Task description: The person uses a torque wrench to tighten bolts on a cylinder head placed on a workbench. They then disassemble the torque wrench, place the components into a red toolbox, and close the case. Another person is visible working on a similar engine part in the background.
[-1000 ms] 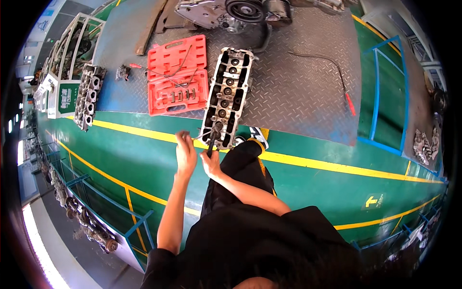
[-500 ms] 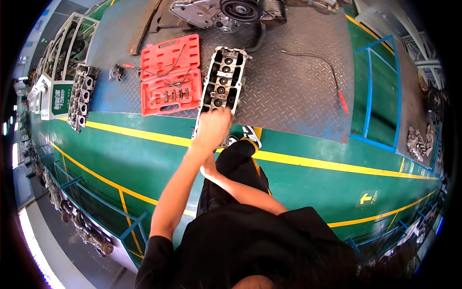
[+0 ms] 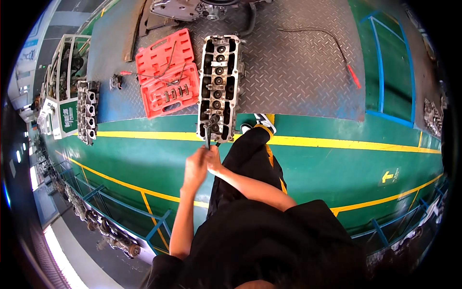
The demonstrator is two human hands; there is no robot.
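Observation:
A long metal cylinder head (image 3: 219, 85) lies with its near end over the plate's front edge, its row of round bores facing up. My left hand (image 3: 195, 166) is closed around the handle of a dark metal lever tool (image 3: 208, 137). The tool's upper end rests in the nearest part of the cylinder head. Close against the left hand, my right hand (image 3: 213, 161) is closed too. A small dark tip shows above its fingers, but what it holds is hidden.
An open red tool case (image 3: 166, 72) with several small metal pieces lies left of the cylinder head. A flexible cable tool with a red handle (image 3: 353, 77) lies at right. Engine parts (image 3: 183, 9) stand at the back; another cylinder head (image 3: 87, 113) is far left.
Both hands have drawn back toward me, off the cylinder head's near end. The lever tool, hidden under my left fist before, now shows. The whole view has shifted slightly.

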